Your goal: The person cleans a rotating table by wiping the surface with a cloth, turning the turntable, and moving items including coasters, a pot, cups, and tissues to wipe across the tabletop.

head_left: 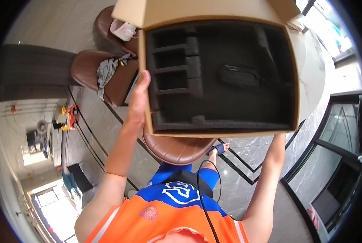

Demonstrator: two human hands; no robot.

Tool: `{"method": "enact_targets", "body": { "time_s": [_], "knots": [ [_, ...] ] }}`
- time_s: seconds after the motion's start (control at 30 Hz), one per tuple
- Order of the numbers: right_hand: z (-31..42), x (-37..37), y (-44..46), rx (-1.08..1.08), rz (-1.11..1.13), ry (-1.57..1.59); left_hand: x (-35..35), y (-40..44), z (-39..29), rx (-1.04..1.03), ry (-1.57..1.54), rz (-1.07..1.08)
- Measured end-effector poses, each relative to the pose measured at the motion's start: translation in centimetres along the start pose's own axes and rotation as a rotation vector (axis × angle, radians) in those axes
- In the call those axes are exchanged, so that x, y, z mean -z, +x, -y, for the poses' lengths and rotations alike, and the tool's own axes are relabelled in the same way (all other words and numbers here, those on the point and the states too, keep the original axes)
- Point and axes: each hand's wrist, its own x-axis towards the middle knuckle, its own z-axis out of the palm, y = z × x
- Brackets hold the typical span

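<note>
An open cardboard box (pixel 225 134) is held up in front of me, its lid flaps (pixel 205 9) raised at the far side. Black foam (pixel 195 67) lines the inside, with several small compartments along the left and a large recess. A dark, oblong thing (pixel 239 76) lies in that recess, too dim to name. My left hand (pixel 138 97) is closed on the box's left side, thumb up along the edge. My right forearm (pixel 275 156) reaches up to the lower right corner; the right hand is hidden behind the box and supports it there.
Below the box is a brown chair seat (pixel 179 149). Another brown chair (pixel 85 73) at the left bears a grey cloth (pixel 106 75), and a farther one (pixel 104 26) a whitish bag (pixel 124 30). A pale round table (pixel 313 81) stands behind. A black cable (pixel 203 198) hangs before my chest.
</note>
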Motion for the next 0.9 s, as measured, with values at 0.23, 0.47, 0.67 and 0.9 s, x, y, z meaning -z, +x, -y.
{"method": "enact_targets", "body": {
  "time_s": [0.23,0.47,0.67,0.9],
  "knots": [
    [9.2,4.1,-6.1,0.17,0.028,0.057,5.8,-3.8,0.0,-0.047,-0.105,-0.259],
    [19.8,8.1,-17.7,0.292,0.086,0.201,12.0,2.7,-2.0,-0.127,-0.127,-0.476],
    [23.3,7.2,-16.2,0.313,0.102,0.145,18.5,24.1,-4.1,-0.392,-0.28,-0.47],
    [25.4,6.0,-15.3,0.305,0.091,0.126,18.3,45.3,-8.8,-0.471,-0.174,-0.484]
  ]
}}
